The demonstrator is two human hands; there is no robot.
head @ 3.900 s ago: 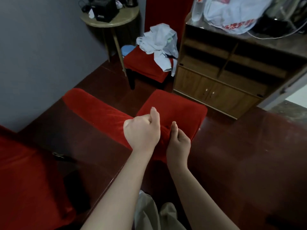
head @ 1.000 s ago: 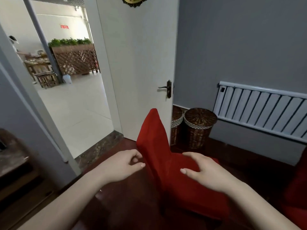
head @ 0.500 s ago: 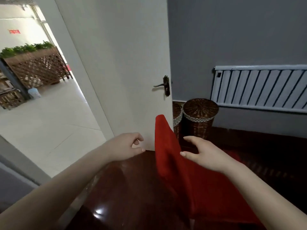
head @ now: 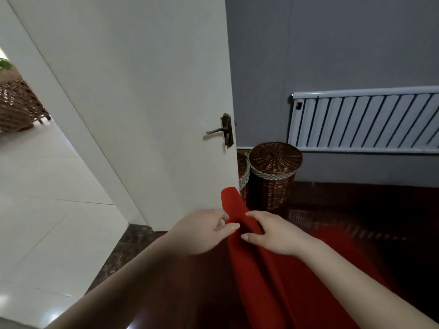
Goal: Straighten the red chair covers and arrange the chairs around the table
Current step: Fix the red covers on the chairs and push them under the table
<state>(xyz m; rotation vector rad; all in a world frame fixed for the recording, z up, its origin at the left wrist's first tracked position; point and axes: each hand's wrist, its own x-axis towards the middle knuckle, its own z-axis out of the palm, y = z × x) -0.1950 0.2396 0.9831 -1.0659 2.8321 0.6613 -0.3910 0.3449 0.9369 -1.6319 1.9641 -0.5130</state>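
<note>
Beside the open white door [head: 142, 91], the red chair cover [head: 266, 286] stands upright over a chair back, near a lidded wicker basket [head: 274, 176]; the left hand [head: 204, 231] pinches its upper edge from one side; the right hand [head: 273, 235] curls its fingers over the same edge, just opposite.

The red chair cover [head: 261, 269] stands upright over the chair back, its narrow top edge pointing away.
</note>
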